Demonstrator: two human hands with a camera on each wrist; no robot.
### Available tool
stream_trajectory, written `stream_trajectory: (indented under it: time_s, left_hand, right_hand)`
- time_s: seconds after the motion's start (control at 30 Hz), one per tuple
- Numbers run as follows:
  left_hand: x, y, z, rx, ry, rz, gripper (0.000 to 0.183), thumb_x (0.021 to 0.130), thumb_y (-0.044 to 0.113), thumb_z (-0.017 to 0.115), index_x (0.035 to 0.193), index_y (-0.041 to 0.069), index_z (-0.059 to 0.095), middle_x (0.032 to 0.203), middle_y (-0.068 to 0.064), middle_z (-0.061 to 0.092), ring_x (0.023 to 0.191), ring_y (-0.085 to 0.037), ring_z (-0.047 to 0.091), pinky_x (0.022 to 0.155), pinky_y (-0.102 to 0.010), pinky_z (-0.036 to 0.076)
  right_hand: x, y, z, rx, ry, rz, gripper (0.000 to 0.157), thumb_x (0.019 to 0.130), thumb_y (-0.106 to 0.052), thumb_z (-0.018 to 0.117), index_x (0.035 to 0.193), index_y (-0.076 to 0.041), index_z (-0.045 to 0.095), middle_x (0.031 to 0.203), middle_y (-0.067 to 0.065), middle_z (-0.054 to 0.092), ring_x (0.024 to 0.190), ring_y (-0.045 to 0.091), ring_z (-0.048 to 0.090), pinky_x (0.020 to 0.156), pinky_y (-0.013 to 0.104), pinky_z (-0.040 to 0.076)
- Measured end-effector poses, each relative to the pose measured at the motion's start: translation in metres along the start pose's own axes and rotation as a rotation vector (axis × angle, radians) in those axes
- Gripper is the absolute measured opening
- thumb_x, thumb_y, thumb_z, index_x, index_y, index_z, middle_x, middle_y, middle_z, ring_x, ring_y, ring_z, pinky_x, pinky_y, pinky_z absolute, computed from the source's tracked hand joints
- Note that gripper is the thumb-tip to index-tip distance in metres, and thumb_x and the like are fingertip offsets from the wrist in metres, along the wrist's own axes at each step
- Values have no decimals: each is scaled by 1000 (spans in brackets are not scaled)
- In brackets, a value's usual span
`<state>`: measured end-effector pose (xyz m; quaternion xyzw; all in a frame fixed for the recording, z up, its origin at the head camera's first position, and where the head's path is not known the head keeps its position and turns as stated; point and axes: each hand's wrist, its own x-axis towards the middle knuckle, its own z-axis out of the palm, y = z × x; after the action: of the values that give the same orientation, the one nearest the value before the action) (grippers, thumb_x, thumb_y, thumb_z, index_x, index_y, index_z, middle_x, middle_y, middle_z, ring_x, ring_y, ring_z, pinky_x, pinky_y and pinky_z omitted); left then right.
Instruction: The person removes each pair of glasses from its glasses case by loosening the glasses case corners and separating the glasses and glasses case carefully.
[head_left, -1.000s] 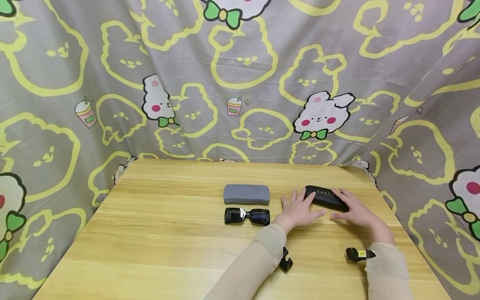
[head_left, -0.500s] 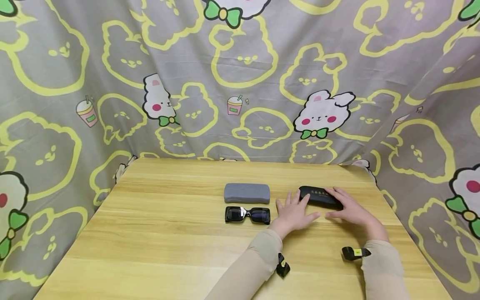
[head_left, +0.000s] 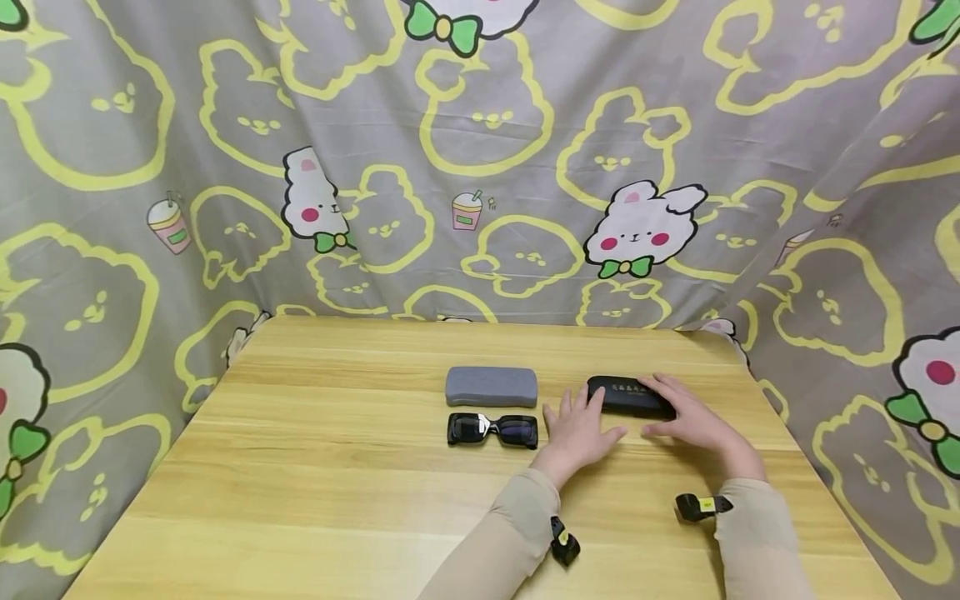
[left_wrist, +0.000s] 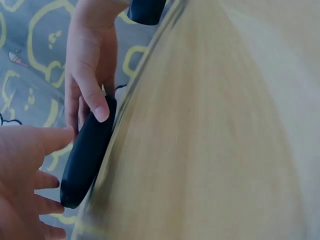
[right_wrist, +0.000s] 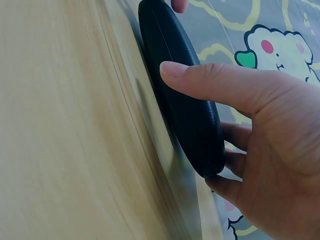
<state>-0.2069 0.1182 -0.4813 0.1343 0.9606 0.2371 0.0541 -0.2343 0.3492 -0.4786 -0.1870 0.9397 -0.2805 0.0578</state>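
Note:
A black glasses case (head_left: 622, 400) with small gold lettering lies on the table, right of centre in the head view. My right hand (head_left: 697, 423) holds its right end, the thumb (right_wrist: 187, 80) along the front side and the fingers curved behind. At the other end, the spread fingers of my left hand (head_left: 576, 433) touch the case, and its thumb points away to the right. Left of the hands are a pair of black sunglasses (head_left: 492, 429), lenses toward me, and behind them a grey-blue glasses case (head_left: 491, 387).
The wooden table (head_left: 300, 467) stands against a grey curtain (head_left: 375, 125) printed with yellow outlines and white rabbits. Black devices (head_left: 564, 542) are strapped at both wrists, over beige sleeves.
The black glasses case has slid left over the table and turned straighter, nearly in line with the grey-blue case. Both hands have moved left with it. The sunglasses and grey-blue case stay put.

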Motion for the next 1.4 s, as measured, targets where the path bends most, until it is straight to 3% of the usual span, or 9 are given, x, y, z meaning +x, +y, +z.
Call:
stream_trajectory:
  time_s: [0.27,0.8,1.1,1.4]
  left_hand:
    - [8,-5,6,-12,61,-32,78,89,59,59,154,29,28,158,2,34,148,-31,28,116,-63,24]
    - [16,-14,20,-182,180,-76,81,84,48,71,150,15,37,154,-8,40,146,-31,30,120,-54,21]
    - [20,-16,23,-171,196,-100,73,87,50,67,146,15,43,156,-11,36,149,-32,25,122,-49,19]
    - [19,-8,24,-95,199,-163,70,88,58,60,144,18,47,158,-9,34,151,-30,20,123,-47,17]
  right_hand:
    - [1,-1,2,9,-4,5,90,79,-34,79,151,-6,33,156,35,16,141,57,14,106,76,18]
    - [1,-8,5,15,-10,3,87,79,-32,80,150,-7,36,156,34,17,142,57,13,108,74,18]
    - [3,-9,4,32,-2,4,84,81,-32,78,149,-7,37,156,33,18,142,56,16,108,74,20]
    - [5,-2,3,39,101,77,69,87,-23,73,144,2,42,149,34,35,137,54,32,110,67,27]
